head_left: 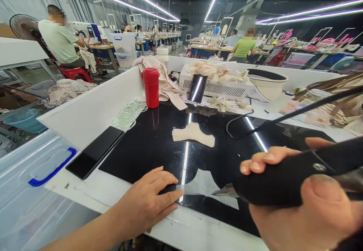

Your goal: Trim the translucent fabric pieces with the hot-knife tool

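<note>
My right hand (300,201) is closed around a black corded cutting tool (286,183) whose metal tip (224,192) points left, just above a translucent fabric piece (207,186) on the glossy black work surface (153,148). My left hand (147,201) lies flat near the front edge, fingertips pressing the left end of that piece. A cream, cross-shaped fabric piece (194,134) lies farther back on the black surface.
A red bottle (151,87), a coil of white elastic (129,114), a phone (95,152) and a white divider wall (93,107) stand left. Behind are fabric piles, a white machine (218,86), a bowl (268,81). A clear bin lid (42,167) lies far left; people work beyond.
</note>
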Tool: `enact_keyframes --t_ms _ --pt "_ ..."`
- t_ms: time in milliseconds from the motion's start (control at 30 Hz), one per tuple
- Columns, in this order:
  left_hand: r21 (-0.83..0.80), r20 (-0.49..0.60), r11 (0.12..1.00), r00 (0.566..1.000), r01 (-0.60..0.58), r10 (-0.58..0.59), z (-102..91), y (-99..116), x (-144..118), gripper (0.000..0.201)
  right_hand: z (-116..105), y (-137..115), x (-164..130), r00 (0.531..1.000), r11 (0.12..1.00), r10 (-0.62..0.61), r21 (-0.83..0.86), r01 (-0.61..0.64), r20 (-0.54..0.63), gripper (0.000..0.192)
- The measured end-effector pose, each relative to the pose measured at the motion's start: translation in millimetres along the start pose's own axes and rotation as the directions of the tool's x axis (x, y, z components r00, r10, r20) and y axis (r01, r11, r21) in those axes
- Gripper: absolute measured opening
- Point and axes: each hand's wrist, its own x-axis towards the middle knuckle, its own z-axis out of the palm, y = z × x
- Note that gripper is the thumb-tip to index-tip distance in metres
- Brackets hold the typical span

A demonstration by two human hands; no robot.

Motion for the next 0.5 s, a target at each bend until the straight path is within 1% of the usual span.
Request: enact_keyframes --t_ms 67,133,200,300,500 --pt "0.005 -0.008 1.000 1.000 -0.003 0.003 1.0 0.0 -0.3 0.024 17.4 7.1 -4.0 1.000 0.998 0.003 0.066 -0.005 0.025 0.040" --pt "0.007 -0.017 1.000 1.000 -0.006 0.006 2.2 0.1 -0.7 0.024 30.8 15.6 -9.2 0.995 0.995 -0.005 0.101 -0.005 0.104 0.042" --pt "0.006 -0.022 1.000 1.000 -0.005 0.005 3.4 0.3 -0.9 0.024 39.0 23.1 -14.2 0.984 0.993 -0.018 0.116 -0.003 0.180 0.042" --pt "0.002 -0.012 1.000 1.000 -0.002 0.002 4.0 1.2 -0.5 0.025 43.9 29.3 -19.4 0.972 0.992 -0.020 0.129 -0.011 0.234 0.041" --pt "-0.004 0.011 1.000 1.000 0.015 -0.015 3.4 3.0 0.3 0.024 47.5 31.4 -22.3 0.970 0.993 -0.019 0.119 -0.011 0.243 0.041"
